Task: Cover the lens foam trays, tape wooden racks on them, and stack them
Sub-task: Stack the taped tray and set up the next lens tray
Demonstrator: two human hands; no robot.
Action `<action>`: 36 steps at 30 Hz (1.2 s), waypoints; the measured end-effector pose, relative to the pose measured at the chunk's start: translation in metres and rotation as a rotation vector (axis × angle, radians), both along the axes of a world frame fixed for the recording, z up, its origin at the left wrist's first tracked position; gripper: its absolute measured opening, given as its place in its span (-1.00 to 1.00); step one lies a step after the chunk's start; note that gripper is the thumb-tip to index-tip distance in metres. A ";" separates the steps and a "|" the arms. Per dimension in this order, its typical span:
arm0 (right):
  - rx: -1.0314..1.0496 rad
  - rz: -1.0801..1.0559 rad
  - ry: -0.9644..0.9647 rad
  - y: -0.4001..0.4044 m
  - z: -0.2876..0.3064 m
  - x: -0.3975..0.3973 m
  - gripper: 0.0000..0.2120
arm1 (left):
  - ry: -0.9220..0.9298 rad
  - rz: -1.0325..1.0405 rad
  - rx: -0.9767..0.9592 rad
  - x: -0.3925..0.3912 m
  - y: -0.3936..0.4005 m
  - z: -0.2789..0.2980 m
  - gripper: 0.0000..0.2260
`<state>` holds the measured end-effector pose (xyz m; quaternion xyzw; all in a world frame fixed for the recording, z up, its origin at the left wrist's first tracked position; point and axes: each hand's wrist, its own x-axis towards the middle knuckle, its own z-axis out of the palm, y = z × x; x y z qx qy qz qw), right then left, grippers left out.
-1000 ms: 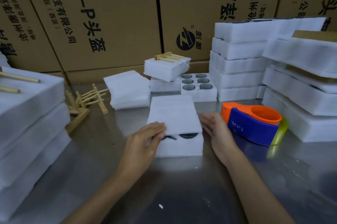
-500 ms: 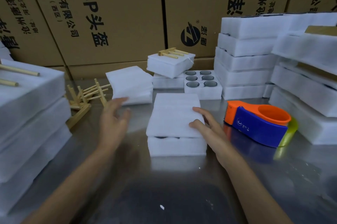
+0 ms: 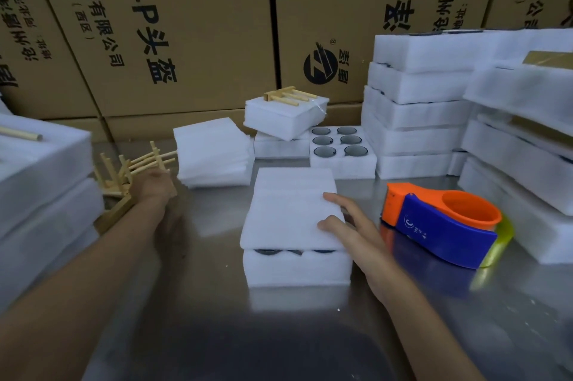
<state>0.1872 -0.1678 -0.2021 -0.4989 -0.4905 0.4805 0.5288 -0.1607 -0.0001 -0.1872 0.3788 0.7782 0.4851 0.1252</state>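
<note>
A white foam tray sits in the middle of the shiny tabletop, and a thin foam sheet lies on top of it like a lid, with dark lenses peeking out under the front edge. The right hand rests on the sheet's right side with fingers straight, its grip wide and holding nothing. The left hand is far out at the pile of wooden racks; I cannot tell if its grip holds one. Behind the tray are a stack of foam sheets and an open tray of lenses. An orange and blue tape holder sits just to the right.
</note>
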 end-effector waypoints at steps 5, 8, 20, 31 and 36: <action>0.010 -0.009 0.006 0.000 0.000 -0.002 -0.60 | -0.124 -0.183 0.071 -0.017 0.004 -0.001 -0.75; 0.006 -0.007 0.005 0.001 0.000 -0.001 -0.60 | -0.308 -0.266 0.019 -0.021 0.012 0.002 -0.73; 0.011 0.001 0.028 0.002 -0.002 0.000 -0.60 | 0.215 -0.103 0.349 -0.004 -0.019 0.023 -0.76; 0.052 0.098 0.024 -0.001 -0.006 0.009 -0.63 | -0.034 -0.521 0.608 0.027 -0.119 0.115 -0.75; 0.030 0.094 0.057 -0.011 -0.001 0.005 -0.66 | -0.274 -0.956 0.215 0.069 -0.115 0.123 -0.74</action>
